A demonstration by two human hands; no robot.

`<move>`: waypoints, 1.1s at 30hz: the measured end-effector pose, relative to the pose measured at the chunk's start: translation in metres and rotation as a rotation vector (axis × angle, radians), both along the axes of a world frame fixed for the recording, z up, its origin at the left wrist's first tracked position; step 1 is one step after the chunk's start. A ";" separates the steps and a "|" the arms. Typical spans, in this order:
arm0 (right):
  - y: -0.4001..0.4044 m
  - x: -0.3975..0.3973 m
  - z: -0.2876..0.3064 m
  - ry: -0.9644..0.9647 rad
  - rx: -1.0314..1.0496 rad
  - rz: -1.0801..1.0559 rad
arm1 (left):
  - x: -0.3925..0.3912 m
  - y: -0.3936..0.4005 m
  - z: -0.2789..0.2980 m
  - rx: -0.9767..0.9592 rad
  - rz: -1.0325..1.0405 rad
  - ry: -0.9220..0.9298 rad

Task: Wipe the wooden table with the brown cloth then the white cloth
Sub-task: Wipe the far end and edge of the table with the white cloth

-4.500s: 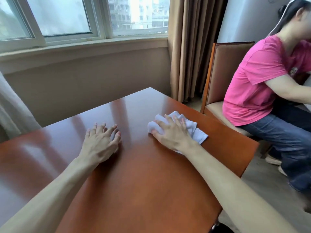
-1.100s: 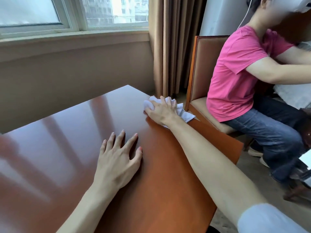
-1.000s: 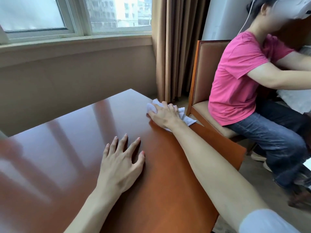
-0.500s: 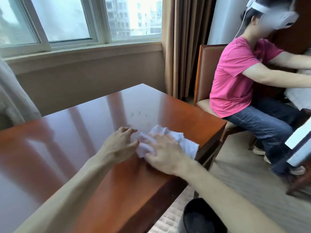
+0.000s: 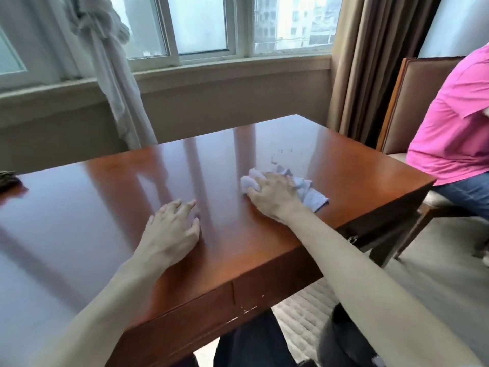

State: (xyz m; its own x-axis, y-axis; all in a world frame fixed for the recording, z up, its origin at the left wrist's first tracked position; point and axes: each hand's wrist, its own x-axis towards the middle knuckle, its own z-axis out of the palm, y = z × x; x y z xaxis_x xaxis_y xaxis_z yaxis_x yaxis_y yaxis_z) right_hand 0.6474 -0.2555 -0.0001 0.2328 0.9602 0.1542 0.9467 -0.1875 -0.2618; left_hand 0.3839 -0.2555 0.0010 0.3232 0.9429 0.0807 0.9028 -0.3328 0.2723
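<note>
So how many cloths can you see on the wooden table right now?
2. A crumpled white cloth lies under the right hand near the glossy wooden table's right side; a dark brown cloth sits at its far left edge, partly cut off.

Left hand (image 5: 172, 231) flat, fingers spread; right hand (image 5: 272, 193) palm-down, fingers curled

Daylit windows (image 5: 201, 25) with a white drape (image 5: 111, 75), brown curtains (image 5: 370, 62), a padded chair (image 5: 412, 102), grey carpet (image 5: 436, 282)
</note>
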 end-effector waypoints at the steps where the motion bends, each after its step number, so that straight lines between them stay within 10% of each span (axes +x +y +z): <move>1: 0.008 0.010 0.004 0.020 -0.008 -0.133 | -0.012 -0.002 0.000 -0.013 0.017 0.014; 9: -0.034 -0.099 -0.015 -0.022 0.050 0.540 | -0.038 0.004 0.003 -0.028 0.017 -0.039; 13: 0.012 -0.022 0.001 0.001 0.012 -0.091 | -0.043 -0.005 -0.002 -0.009 -0.003 -0.035; 19: -0.060 -0.078 -0.004 0.029 0.035 0.490 | -0.013 -0.001 0.005 0.047 -0.050 -0.088; 24: 0.026 0.040 0.003 0.023 0.002 -0.335 | 0.017 0.031 0.001 0.039 -0.085 -0.006; 33: 0.164 0.127 0.007 -0.013 -0.021 -0.197 | 0.053 0.108 -0.018 0.010 0.033 0.005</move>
